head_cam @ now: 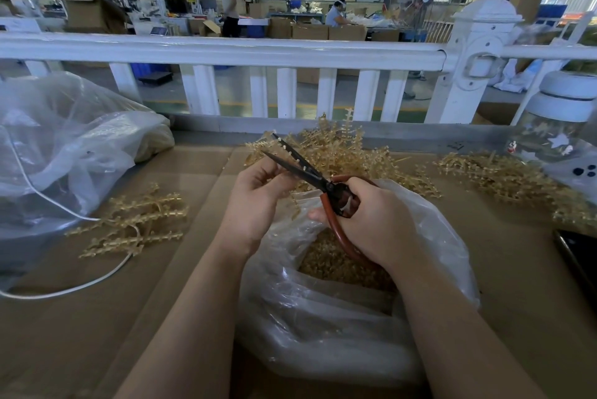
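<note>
My right hand [371, 221] grips the red-brown handles of black scissors [300, 166], whose blades stand apart and point up-left. My left hand [258, 195] pinches a yellowish plastic sprig between the blades; most of the sprig is hidden by my fingers. Both hands hover over an open clear plastic bag [323, 318] holding several small cut yellow pieces [332, 264]. Behind the hands lies a heap of uncut plastic sprigs [342, 149].
Cardboard [97, 318] covers the table. More sprigs lie at the left [135, 224] and right [504, 175]. A big plastic bag [58, 146] and a white cable [64, 290] sit left. A jar [555, 127] and a phone [578, 256] sit right. A white railing [226, 49] runs behind.
</note>
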A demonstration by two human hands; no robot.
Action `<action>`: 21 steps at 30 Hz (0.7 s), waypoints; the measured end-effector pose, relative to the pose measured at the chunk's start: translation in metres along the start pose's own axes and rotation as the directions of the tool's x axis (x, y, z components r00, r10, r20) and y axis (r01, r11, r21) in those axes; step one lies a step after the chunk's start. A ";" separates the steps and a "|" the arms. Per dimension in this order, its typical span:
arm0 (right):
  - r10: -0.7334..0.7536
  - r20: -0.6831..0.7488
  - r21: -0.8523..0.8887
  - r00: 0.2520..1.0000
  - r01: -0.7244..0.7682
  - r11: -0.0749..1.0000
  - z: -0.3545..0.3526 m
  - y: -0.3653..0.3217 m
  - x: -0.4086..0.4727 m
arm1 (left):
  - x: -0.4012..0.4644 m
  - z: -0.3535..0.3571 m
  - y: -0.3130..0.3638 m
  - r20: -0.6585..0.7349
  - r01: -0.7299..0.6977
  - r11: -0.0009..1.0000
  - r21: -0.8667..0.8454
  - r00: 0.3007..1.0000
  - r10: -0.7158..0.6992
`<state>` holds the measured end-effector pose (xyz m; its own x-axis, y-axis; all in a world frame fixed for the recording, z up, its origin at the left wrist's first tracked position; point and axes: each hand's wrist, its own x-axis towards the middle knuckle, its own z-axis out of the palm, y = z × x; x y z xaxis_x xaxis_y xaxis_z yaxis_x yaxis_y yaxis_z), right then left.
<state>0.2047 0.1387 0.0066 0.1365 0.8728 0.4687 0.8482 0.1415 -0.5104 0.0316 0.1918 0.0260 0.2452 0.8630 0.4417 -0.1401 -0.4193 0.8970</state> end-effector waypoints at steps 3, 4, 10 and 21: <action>0.007 0.002 0.018 1.000 -0.007 1.000 0.000 0.000 0.000 | 0.000 0.000 0.000 0.017 0.000 1.000 -0.030 1.000 0.001; 0.010 0.005 0.016 1.000 -0.010 1.000 0.000 -0.001 0.000 | 0.000 -0.001 0.000 0.024 0.000 0.999 -0.032 1.000 0.000; 0.012 0.019 -0.049 1.000 -0.011 0.999 -0.001 0.000 0.000 | 0.000 0.000 -0.001 0.026 0.028 1.000 -0.006 0.999 -0.028; 0.001 -0.005 -0.049 1.000 -0.001 0.999 -0.002 -0.001 0.000 | -0.001 0.002 -0.001 0.079 0.025 0.999 0.024 0.997 -0.027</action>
<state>0.2051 0.1374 0.0081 0.1394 0.8706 0.4719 0.8721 0.1178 -0.4749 0.0330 0.1905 0.0249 0.3239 0.8490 0.4174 -0.1109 -0.4040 0.9080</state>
